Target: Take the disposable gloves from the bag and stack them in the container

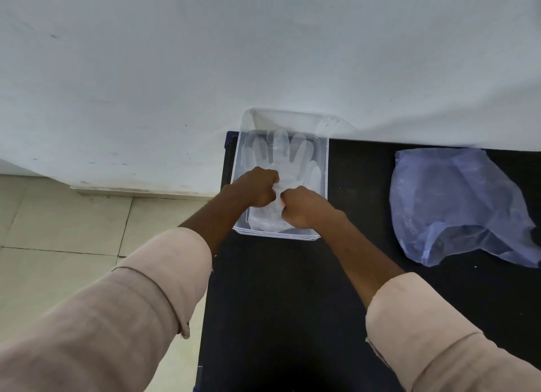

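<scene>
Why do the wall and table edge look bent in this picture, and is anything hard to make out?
Head view: the wide-angle lens bows the black table edge and the wall line. Light is soft and even, without hard shadows. The clear glove nearly vanishes against the clear container; the left hand and right hand stay sharp.

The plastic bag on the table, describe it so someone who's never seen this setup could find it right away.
Start at the black table against the white wall. The clear container, where the left hand and right hand are, sits at its far left; look right of it. The plastic bag lies there alone, crumpled, translucent and bluish, the only tinted, soft thing on the table.
</scene>
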Tool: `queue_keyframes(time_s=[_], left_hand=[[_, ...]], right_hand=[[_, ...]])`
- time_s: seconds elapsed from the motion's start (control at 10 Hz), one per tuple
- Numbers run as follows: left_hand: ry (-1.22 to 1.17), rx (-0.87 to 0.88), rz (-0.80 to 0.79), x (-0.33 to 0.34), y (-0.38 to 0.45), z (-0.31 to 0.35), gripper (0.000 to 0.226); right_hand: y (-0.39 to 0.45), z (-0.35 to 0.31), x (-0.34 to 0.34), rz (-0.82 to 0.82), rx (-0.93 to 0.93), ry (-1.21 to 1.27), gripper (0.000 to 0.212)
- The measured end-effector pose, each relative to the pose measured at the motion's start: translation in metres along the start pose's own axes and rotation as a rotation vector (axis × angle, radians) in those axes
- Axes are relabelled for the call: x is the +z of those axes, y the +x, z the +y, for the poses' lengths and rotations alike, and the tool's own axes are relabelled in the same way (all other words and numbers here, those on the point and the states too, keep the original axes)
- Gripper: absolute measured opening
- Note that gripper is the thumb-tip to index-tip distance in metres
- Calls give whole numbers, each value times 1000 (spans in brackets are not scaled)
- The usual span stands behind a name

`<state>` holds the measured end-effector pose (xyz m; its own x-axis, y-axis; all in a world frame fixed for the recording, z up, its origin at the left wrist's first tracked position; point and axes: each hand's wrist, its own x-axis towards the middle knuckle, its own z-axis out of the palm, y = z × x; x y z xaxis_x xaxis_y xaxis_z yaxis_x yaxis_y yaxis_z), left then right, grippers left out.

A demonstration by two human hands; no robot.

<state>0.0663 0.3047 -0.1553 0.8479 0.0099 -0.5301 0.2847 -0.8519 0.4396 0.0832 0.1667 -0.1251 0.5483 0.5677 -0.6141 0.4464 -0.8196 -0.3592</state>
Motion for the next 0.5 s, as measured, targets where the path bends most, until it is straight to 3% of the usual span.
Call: queue_keyframes(time_s=[0.2, 0.5], left_hand=[[-325, -46, 204, -9, -5, 11, 32], [-823, -123, 261, -28, -34, 31, 22]], right_hand=[[-1, 7, -13, 260, 45, 209, 25], [-30, 12, -42, 332, 8, 720, 25]])
